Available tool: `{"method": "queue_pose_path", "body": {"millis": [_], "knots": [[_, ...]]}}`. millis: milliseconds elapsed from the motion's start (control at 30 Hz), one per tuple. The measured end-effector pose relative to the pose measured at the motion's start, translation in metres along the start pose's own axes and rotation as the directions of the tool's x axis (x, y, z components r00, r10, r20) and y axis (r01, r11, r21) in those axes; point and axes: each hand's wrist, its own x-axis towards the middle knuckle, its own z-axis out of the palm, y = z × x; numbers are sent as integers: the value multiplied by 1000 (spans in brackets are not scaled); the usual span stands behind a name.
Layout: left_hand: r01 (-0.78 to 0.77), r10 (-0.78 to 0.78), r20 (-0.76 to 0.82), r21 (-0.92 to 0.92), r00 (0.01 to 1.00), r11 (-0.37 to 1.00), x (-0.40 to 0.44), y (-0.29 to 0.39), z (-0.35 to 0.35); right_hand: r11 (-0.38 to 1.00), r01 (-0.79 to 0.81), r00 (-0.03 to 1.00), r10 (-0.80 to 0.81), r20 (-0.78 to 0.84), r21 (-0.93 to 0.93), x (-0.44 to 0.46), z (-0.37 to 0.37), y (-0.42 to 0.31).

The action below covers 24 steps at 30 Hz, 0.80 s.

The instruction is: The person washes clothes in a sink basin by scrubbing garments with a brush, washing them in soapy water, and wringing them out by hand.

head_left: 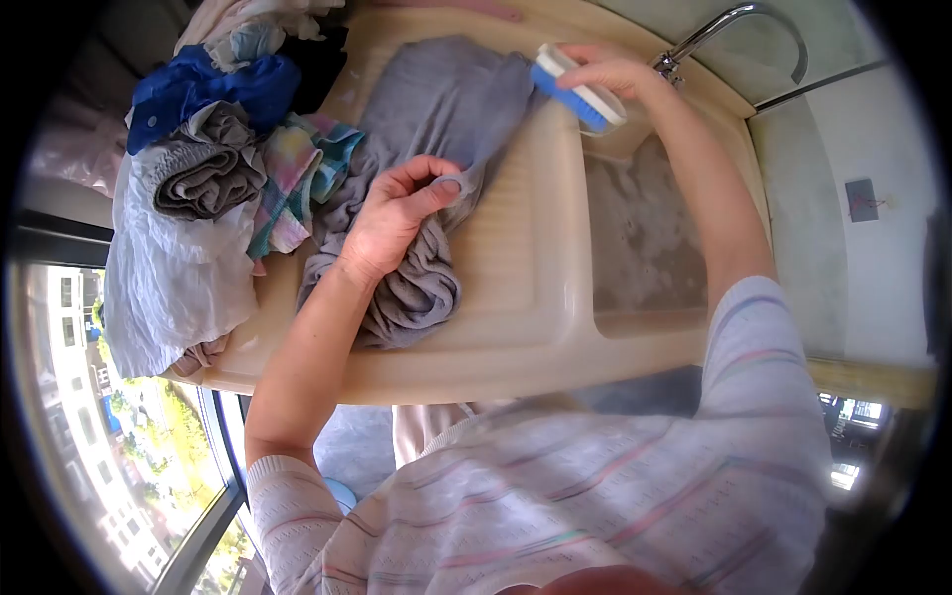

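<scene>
A wet grey garment (436, 99) lies spread and bunched over the ribbed washboard part of the beige sink (521, 297). My left hand (402, 213) is closed on a fold of this cloth, thumb against the fingers. My right hand (605, 71) grips a scrub brush (585, 94) with a white back and blue bristles. It holds the brush at the garment's right edge, above the near side of the basin; whether the bristles touch the cloth I cannot tell. Cloudy water (645, 238) stands in the basin below my right forearm.
A heap of clothes (183, 258), white, blue, grey and multicoloured, covers the sink's left end. A chrome faucet (734, 20) curves over the basin's far right corner. On the left is a window (149, 436), and a tiled wall (843, 218) runs along the right.
</scene>
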Motion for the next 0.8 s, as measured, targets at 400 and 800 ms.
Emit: {"method": "queue_pose_path", "body": {"millis": [400, 800], "knots": [[143, -144, 35, -468, 989, 872, -13, 5, 53, 932, 84, 996, -76, 38, -352, -52, -11, -29], [-120, 546, 37, 986, 837, 117, -17, -9, 9, 786, 347, 807, -528, -265, -511, 13, 39, -36]]}}
